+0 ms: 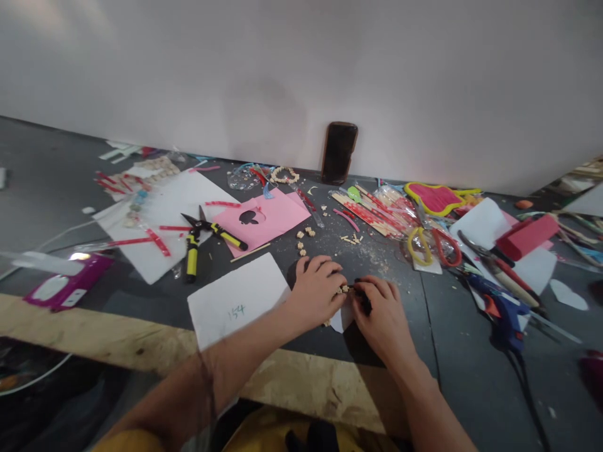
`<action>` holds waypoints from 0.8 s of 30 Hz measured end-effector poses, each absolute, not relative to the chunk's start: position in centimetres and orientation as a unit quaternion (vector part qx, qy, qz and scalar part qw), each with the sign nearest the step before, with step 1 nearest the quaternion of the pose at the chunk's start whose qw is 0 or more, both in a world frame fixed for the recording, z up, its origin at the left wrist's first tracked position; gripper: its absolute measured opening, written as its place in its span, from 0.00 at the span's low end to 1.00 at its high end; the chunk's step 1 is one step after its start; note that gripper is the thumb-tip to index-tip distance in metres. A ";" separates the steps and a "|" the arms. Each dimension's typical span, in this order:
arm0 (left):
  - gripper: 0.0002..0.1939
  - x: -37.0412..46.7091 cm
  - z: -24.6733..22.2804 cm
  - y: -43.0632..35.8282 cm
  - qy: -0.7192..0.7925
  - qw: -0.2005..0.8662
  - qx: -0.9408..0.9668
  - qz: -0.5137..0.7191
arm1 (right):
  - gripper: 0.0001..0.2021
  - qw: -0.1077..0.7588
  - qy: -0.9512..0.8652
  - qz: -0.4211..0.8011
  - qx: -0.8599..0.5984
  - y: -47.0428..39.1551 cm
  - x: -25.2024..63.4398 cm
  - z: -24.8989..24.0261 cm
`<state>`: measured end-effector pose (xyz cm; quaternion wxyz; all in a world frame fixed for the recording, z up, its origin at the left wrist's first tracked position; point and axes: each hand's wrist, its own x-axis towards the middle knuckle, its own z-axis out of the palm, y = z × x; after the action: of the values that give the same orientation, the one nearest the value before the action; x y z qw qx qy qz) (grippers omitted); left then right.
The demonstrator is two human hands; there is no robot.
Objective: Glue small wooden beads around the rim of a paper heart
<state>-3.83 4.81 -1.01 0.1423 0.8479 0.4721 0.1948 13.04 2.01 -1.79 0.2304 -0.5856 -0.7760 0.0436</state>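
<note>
Close together over the table's front part, my left hand (316, 290) and my right hand (382, 317) nearly meet. My left thumb and fingers are closed around small knobbly beige pieces (345, 289), which show at the fingertips. My right fingers pinch together beside them, with something dark partly showing; I cannot make out what it is. Under the hands lies a scrap of white paper (340, 320). More beige pieces (301, 246) sit just beyond my left hand. A white sheet marked 154 (240, 301) lies beside my left forearm.
Yellow-handled pliers (193, 251), pink paper (264, 220) and a purple device (68, 282) lie left. A phone (339, 152) leans on the wall. Right are red-and-yellow scissors (433, 243), red-patterned sticks (362, 213) and a blue glue gun (509, 317) with its cable.
</note>
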 end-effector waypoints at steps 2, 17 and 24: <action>0.08 -3.8 -1.1 4.8 0.474 0.141 0.847 0.196 | 0.08 0.226 -0.776 0.043 -0.587 2.0 13.0 -1.7; 0.07 -4.8 -0.2 4.8 0.490 0.153 0.838 0.185 | 0.09 0.233 -0.764 0.022 -0.602 2.5 12.6 -1.5; 0.06 -4.7 -0.4 4.8 0.491 0.159 0.836 0.186 | 0.09 0.222 -0.756 0.017 -0.615 2.7 12.6 -1.6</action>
<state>-4.72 4.84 -0.35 0.1588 0.8360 0.4913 0.1859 12.56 2.66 -1.60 0.2221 -0.6152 -0.7563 0.0172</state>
